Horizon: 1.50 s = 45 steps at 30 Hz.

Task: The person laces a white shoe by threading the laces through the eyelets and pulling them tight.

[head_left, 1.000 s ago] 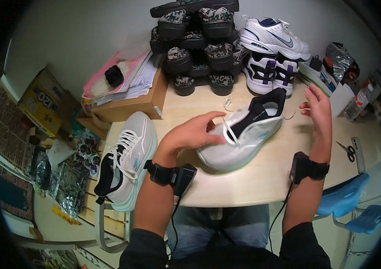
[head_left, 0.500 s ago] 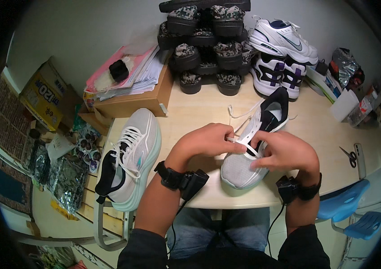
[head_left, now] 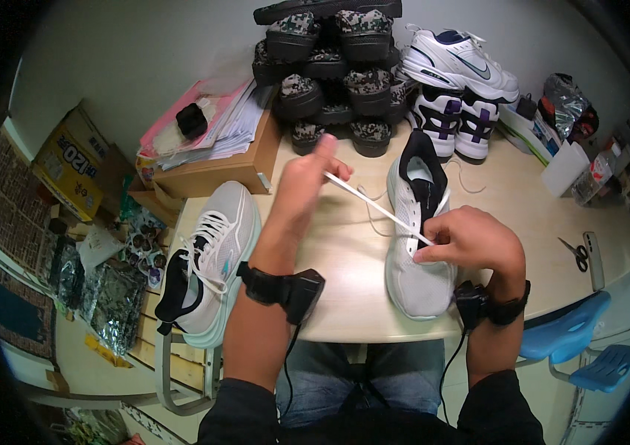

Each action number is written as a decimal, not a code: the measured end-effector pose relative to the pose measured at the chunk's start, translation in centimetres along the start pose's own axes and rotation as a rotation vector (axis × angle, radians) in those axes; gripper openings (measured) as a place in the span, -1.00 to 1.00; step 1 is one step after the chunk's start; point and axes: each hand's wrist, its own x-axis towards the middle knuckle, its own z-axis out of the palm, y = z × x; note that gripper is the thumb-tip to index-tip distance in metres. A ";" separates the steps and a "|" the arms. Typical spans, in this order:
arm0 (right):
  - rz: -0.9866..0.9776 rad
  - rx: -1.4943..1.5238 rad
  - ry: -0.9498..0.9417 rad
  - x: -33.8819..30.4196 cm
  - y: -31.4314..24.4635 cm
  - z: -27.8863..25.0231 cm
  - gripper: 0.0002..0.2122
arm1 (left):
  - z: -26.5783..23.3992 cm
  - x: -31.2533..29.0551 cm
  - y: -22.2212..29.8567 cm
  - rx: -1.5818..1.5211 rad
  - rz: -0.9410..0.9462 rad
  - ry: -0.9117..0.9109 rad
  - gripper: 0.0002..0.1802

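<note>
A grey-white sneaker with a black lining rests on the table in front of me, toe toward me. From its lower eyelets a white shoelace stretches taut up to the left. My left hand, slightly blurred, is closed on the lace and raised left of the shoe. At the eyelets, the thumb and fingers of my right hand pinch together where the lace reaches them; the fingertips' exact hold is partly hidden. The matching sneaker, with laces threaded and loosely hanging, lies at the table's left edge.
Stacked camouflage shoes with black soles stand at the back. White sneakers are piled beside them. A cardboard box bears papers at the back left. Scissors and a phone lie right. A blue chair is below.
My left hand has moved up and left, drawing the lace into a straight line. The sneaker has turned more upright in view, and my right hand has closed near its eyelets.
</note>
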 end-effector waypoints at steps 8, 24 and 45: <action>0.076 0.194 0.126 -0.7 2.1 -1.2 -0.68 | -5.7 -0.1 3.8 -0.893 0.129 0.126 -0.57; -0.009 0.232 0.088 -0.7 1.6 -0.4 -0.72 | -2.9 -0.1 -2.8 1.006 -0.082 -0.178 -0.81; -0.155 0.006 0.393 0.2 0.0 0.0 -0.24 | -2.3 -0.3 2.4 -0.218 0.104 -0.177 -0.88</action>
